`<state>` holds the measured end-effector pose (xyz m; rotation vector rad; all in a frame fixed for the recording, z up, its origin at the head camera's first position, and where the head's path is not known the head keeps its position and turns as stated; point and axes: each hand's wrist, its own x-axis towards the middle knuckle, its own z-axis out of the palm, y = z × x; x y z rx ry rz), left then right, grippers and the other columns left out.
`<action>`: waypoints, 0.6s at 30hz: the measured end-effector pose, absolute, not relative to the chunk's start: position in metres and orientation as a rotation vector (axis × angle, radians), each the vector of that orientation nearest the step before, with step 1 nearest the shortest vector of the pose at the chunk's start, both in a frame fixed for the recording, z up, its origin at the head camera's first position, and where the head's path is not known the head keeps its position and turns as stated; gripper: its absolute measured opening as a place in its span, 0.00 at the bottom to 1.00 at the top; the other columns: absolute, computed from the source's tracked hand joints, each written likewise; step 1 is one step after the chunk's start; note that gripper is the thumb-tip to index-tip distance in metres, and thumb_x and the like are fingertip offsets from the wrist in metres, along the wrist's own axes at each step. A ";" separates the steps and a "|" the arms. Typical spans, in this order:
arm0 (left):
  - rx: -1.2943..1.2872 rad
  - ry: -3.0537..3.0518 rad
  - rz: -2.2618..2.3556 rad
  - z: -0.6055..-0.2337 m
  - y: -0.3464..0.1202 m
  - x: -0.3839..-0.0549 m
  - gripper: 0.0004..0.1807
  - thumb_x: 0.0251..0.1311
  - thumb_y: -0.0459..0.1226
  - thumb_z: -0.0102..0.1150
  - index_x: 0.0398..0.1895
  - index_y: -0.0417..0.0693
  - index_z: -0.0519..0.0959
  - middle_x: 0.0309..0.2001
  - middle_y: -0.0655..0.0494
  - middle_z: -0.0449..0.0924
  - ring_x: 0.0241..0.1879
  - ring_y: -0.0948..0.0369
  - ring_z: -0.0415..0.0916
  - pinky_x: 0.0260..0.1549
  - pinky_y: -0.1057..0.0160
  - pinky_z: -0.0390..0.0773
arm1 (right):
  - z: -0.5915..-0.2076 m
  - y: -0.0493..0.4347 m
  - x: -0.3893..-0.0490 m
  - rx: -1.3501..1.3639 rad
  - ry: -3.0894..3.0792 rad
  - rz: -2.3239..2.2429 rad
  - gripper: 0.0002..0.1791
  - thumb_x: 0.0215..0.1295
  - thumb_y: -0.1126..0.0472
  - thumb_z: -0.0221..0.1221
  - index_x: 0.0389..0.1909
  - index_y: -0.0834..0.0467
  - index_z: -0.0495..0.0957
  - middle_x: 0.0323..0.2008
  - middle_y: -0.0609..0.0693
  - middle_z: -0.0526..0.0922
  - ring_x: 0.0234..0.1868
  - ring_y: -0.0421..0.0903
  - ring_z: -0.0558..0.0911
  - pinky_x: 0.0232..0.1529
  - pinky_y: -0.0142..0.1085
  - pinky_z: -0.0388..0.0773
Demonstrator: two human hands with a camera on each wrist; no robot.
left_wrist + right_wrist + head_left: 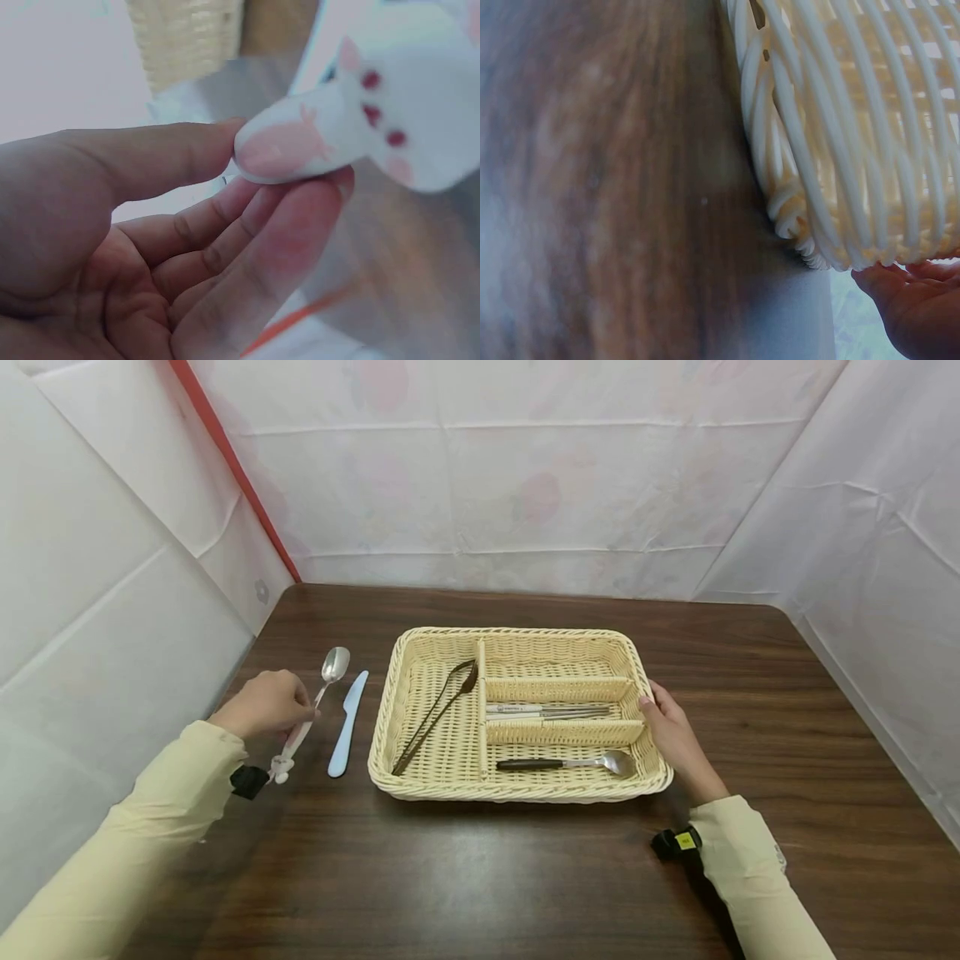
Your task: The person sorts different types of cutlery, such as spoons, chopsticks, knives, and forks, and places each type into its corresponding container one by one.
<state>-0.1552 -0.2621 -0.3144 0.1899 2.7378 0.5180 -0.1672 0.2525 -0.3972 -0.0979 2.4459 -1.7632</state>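
Note:
My left hand (266,703) pinches the white handle of a spoon (335,664) between thumb and fingers, left of the basket. The spoon's metal bowl points away from me. In the left wrist view, the spoon handle (289,146) shows a pink patch, and its wide decorated end has red dots. Just right of that hand lies a light blue knife (347,727). At the far right, my right hand (671,735) grips the side of a cream woven basket (525,792), thumb over the rim. The right wrist view shows its fingers partly hidden by the basket wall (862,150).
Dark tongs (438,718) lie in the basket's long left compartment. The middle right compartment holds pale-handled utensils (547,712), and the front one a black-handled spoon (558,763). A brown wooden table (480,877) carries everything, with white sheeting (525,485) around its back and sides.

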 end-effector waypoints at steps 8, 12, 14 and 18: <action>0.393 2.891 0.476 -0.274 -0.218 -0.150 0.07 0.58 0.33 0.60 0.24 0.40 0.80 0.17 0.56 0.74 0.16 0.61 0.70 0.19 0.61 0.70 | -0.397 0.253 -0.167 -0.083 2.420 -1.786 0.31 0.77 0.57 0.35 0.73 0.66 0.41 0.70 0.67 0.51 0.69 0.58 0.55 0.65 0.51 0.55; 0.508 2.925 0.473 -0.263 -0.183 -0.151 0.06 0.58 0.33 0.61 0.25 0.40 0.81 0.23 0.55 0.77 0.21 0.60 0.72 0.24 0.59 0.73 | -0.398 0.253 -0.167 -0.068 2.412 -1.794 0.30 0.77 0.58 0.36 0.73 0.66 0.41 0.70 0.67 0.52 0.68 0.59 0.57 0.64 0.47 0.58; 0.577 2.930 0.464 -0.261 -0.165 -0.152 0.06 0.57 0.33 0.62 0.25 0.41 0.81 0.22 0.55 0.77 0.21 0.60 0.72 0.24 0.58 0.73 | -0.398 0.253 -0.167 -0.069 2.401 -1.807 0.30 0.77 0.58 0.36 0.73 0.65 0.41 0.70 0.67 0.52 0.67 0.59 0.58 0.63 0.43 0.62; 0.708 2.903 0.456 -0.262 -0.131 -0.154 0.07 0.56 0.32 0.63 0.22 0.41 0.80 0.19 0.56 0.75 0.19 0.61 0.69 0.22 0.62 0.72 | -0.399 0.253 -0.167 -0.091 2.386 -1.822 0.30 0.77 0.58 0.36 0.73 0.65 0.41 0.69 0.67 0.53 0.67 0.59 0.59 0.61 0.39 0.64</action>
